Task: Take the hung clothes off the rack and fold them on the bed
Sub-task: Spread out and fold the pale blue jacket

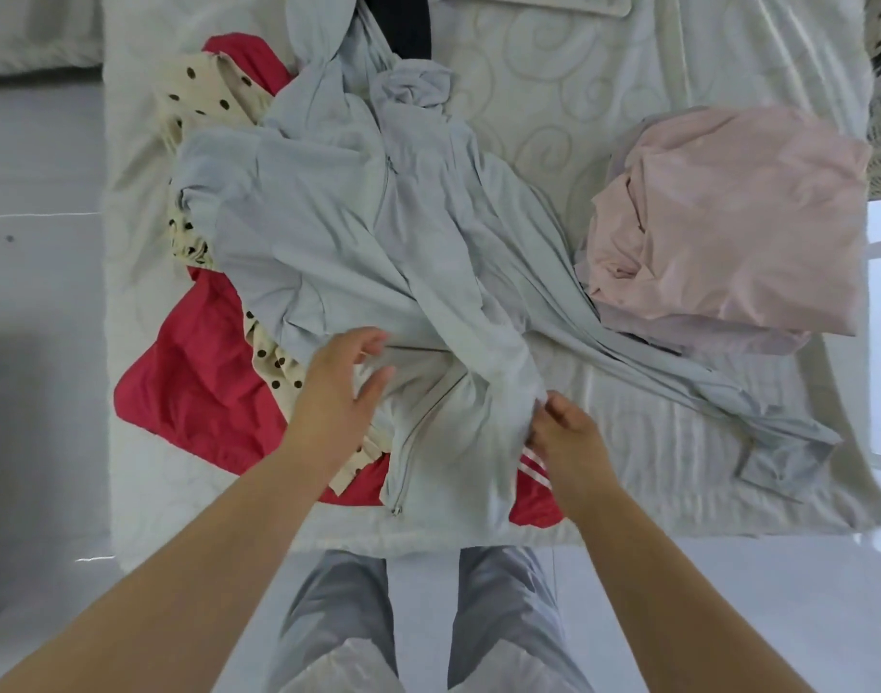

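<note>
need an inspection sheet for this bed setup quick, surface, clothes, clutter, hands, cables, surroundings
surface: bed with a white swirl-patterned cover, wrinkled on the right
job's things: pale blue jacket spread unfolded in the middle, lying over a red garment and a cream polka-dot garment; pink garment folded at the right
clutter: dark garment at the top edge, mostly cut off
grippers: left hand open, fingers on the jacket; right hand pinches the jacket's fabric
cables: nothing seen
surroundings: pale floor on the left; the person's grey trousers at the bottom
</note>
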The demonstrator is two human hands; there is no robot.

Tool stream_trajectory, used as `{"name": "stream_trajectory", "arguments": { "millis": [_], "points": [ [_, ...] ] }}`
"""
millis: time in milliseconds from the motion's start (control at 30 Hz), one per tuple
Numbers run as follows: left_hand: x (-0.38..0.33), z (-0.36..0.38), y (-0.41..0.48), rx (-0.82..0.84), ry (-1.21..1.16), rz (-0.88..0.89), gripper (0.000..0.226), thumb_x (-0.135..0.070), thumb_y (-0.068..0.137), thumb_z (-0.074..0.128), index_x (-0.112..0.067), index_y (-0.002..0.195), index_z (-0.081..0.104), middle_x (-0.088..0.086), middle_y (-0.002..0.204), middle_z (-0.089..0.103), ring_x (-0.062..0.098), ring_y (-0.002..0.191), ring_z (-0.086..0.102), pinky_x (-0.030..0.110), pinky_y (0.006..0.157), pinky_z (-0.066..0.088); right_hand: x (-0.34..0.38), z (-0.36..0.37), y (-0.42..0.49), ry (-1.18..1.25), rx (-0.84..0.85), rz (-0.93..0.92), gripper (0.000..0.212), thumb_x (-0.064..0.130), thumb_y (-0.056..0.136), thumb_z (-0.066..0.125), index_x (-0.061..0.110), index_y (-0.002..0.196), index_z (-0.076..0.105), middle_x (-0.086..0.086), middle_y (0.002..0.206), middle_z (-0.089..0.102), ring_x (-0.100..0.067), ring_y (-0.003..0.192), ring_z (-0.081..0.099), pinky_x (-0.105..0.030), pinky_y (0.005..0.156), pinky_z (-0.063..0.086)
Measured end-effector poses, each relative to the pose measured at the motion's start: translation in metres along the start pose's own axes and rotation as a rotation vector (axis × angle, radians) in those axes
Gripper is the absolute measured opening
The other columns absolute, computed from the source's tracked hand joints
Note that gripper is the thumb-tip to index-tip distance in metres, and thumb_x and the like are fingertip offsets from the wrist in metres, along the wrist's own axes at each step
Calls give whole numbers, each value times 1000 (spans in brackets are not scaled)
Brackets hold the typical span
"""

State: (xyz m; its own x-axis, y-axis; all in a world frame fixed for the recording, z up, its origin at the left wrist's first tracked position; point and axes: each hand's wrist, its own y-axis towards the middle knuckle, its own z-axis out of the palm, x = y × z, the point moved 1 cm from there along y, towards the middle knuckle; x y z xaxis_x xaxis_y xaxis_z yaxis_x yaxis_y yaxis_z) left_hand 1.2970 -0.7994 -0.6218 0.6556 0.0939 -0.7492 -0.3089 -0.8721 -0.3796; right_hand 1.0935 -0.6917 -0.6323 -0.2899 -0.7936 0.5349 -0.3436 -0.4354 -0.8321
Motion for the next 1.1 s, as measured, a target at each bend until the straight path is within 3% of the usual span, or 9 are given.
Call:
{"name": "stream_trajectory", "arguments": {
  "millis": [233,367,533,667,733,833,967,1033,1100],
  "points": [
    [36,19,-3,-18,329,29,44,-28,73,77,-18,113,63,4,109,61,30,101,52,33,89,34,3,-34,24,-130,-242,-69,32,23,95,49,-1,74,51,-11,66,42,-18,61,36,-28,57,38],
    [37,36,5,-50,430,-51,41,-33,78,71,-23,116,62,5,112,57,31,108,45,39,94,31,-9,-42,33,-139,-244,-13,46,40,93,49,-5,93,58,-23,79,52,-22,71,47,-29,64,39],
    [40,31,17,-101,433,2,10,-18,82,67,-14,90,71,6,97,61,32,99,50,33,82,25,-27,-51,25,-333,127,85,28,37,86,64,9,89,70,-8,87,72,-29,83,67,-32,80,54],
    [37,9,5,-98,-38,-114,6,-5,93,47,-9,91,49,-4,81,55,19,77,53,30,70,38,-31,-67,17,-205,115,55,30,29,93,56,2,104,62,-14,106,69,-27,98,67,-42,95,50],
    [31,-10,-8,-149,-209,-187,14,-3,96,41,-13,86,43,0,76,50,23,72,51,37,70,42,-23,-77,9,-58,85,18,34,33,91,56,-1,100,58,-14,104,68,-21,92,66,-36,88,52],
    [18,-44,-24,-147,-259,-180,26,-1,96,40,-20,78,43,3,73,46,7,65,44,20,63,39,-4,-87,-3,-2,68,-28,37,44,76,67,11,80,52,-8,81,57,-16,73,57,-29,61,47],
    [5,-68,-33,170,18,-29,18,-9,93,48,-18,78,48,2,65,54,6,57,47,10,51,36,17,-104,3,51,8,-53,16,25,82,68,11,86,63,-6,85,69,-14,74,65,-23,58,50],
    [4,-64,-27,167,172,109,13,-11,92,52,-21,83,52,-4,69,59,10,65,55,13,58,41,20,-108,8,111,-49,-97,34,38,68,80,16,90,66,1,82,72,-16,80,65,-25,64,52],
    [9,-54,-19,63,258,212,11,-17,91,54,-15,101,59,-5,90,63,9,79,56,21,77,43,16,-111,14,270,-70,-141,66,51,33,91,25,90,69,8,82,73,-10,80,68,-22,71,56]
  ]
}}
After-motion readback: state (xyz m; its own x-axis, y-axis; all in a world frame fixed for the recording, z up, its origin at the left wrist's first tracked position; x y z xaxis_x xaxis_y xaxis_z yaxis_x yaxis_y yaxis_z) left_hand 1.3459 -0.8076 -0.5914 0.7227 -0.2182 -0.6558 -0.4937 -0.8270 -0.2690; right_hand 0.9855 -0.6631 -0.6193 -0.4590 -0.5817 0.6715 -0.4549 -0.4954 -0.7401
